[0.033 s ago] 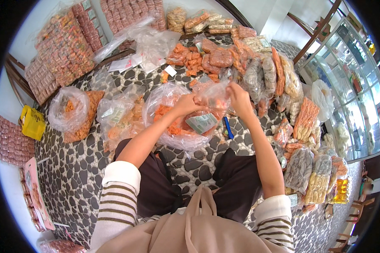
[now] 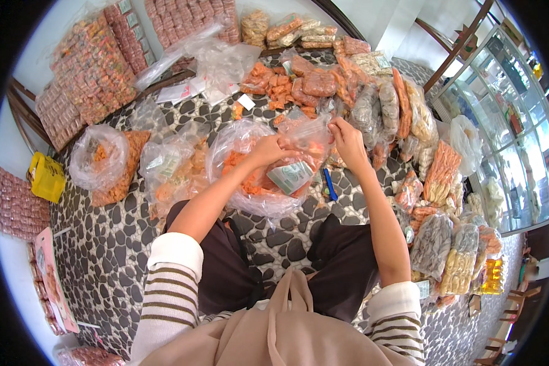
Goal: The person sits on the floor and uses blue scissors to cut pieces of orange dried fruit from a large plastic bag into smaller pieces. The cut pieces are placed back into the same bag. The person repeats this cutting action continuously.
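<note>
The bag [image 2: 309,157] has its top pulled flatter than a moment ago, pinched between closed fingers of left hand [image 2: 267,151] and right hand [image 2: 349,145], seemingly better controlled; it sits over the sack [image 2: 263,206] of orange pieces [image 2: 233,162]

Looks down on a floor [image 2: 113,256] patterned with dark, rounded stone shapes set in paler joints. Meets a white wall [image 2: 17,137] at the far left and another white wall face [image 2: 399,24] toward the upper right. Shows a brown wooden post [image 2: 460,46] slanting near a glass cabinet [image 2: 507,91], pale-framed and shelved inside. Includes wooden chairs [image 2: 521,295] at the lower right, small and near the dark rim. Appears brightly and evenly lit, with reflections on the glass.
</note>
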`<state>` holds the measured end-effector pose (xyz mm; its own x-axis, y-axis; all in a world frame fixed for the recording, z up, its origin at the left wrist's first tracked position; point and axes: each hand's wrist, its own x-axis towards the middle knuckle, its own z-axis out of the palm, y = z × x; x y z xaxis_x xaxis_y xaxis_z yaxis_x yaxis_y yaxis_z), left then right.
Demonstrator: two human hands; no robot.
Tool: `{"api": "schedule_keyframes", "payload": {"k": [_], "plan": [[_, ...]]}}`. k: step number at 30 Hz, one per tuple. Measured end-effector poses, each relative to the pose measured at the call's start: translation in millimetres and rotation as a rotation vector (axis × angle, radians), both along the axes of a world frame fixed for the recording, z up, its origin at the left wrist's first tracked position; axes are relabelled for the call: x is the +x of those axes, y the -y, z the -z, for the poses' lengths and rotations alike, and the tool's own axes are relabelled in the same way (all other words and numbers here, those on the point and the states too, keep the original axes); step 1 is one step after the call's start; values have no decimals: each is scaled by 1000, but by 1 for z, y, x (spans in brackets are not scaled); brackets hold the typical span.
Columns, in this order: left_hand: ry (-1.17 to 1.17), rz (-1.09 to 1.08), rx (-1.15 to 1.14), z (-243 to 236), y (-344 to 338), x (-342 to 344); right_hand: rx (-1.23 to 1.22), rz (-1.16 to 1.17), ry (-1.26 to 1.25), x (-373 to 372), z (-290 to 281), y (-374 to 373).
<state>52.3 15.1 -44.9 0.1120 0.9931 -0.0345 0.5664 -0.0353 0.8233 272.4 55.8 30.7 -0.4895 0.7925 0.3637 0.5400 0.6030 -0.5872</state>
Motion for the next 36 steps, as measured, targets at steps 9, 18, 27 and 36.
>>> {"api": "schedule_keyframes", "payload": {"k": [9, 18, 27, 36], "plan": [[-176, 74, 51, 12, 11, -14, -115, -227, 104, 11, 40, -11], [-160, 48, 53, 37, 33, -9, -107, -301, 452, -18, 88, 2], [38, 15, -146, 53, 52, 19, -301, -452, 616, -7, 119, -9], [291, -224, -37, 104, 37, 41, -216, -326, 448, 19, 115, -31]]}}
